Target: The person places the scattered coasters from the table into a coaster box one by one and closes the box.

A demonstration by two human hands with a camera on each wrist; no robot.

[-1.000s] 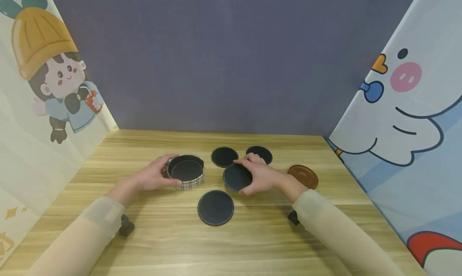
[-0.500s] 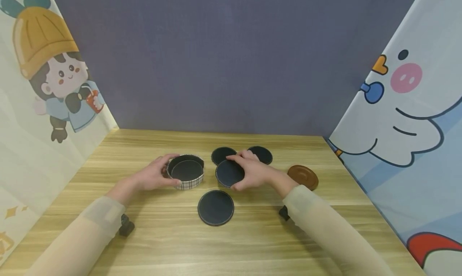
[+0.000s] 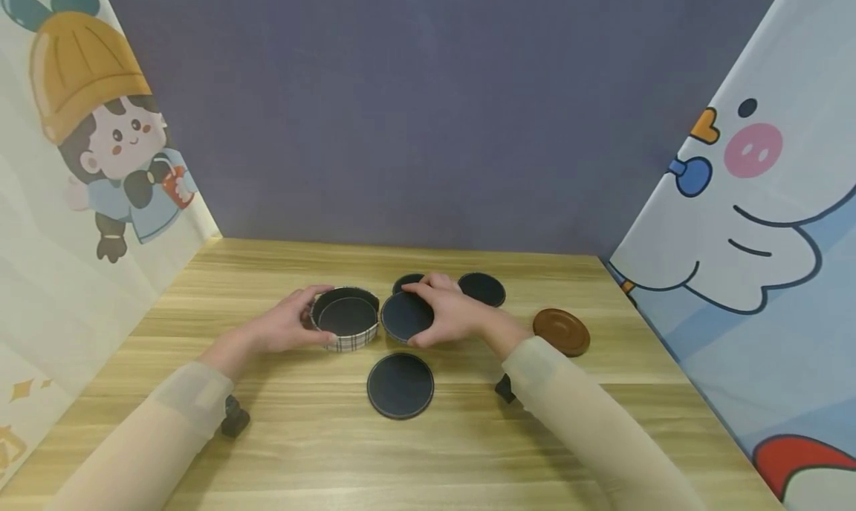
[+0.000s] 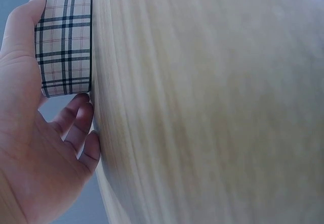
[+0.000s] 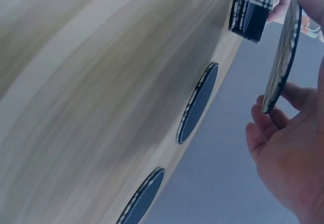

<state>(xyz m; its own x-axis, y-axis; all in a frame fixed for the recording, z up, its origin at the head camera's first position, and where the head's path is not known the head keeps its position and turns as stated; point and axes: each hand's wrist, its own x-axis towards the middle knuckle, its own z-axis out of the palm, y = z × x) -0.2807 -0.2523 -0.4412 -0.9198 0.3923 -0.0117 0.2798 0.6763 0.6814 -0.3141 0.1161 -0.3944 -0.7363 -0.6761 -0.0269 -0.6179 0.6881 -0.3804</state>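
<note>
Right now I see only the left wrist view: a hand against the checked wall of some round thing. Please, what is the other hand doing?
Observer: The right hand holds a dark coaster off the table, tilted, close beside the checked box.
Operator: Is something inside the box?
Observer: Its inside is dark, with a round dark face at the bottom. I cannot tell whether that is a coaster or the floor.
Operator: What lies on the table?
Observer: Three more dark coasters: a near one, a far left one half hidden by the hand, and a far right one. A brown disc lies to the right.
</note>
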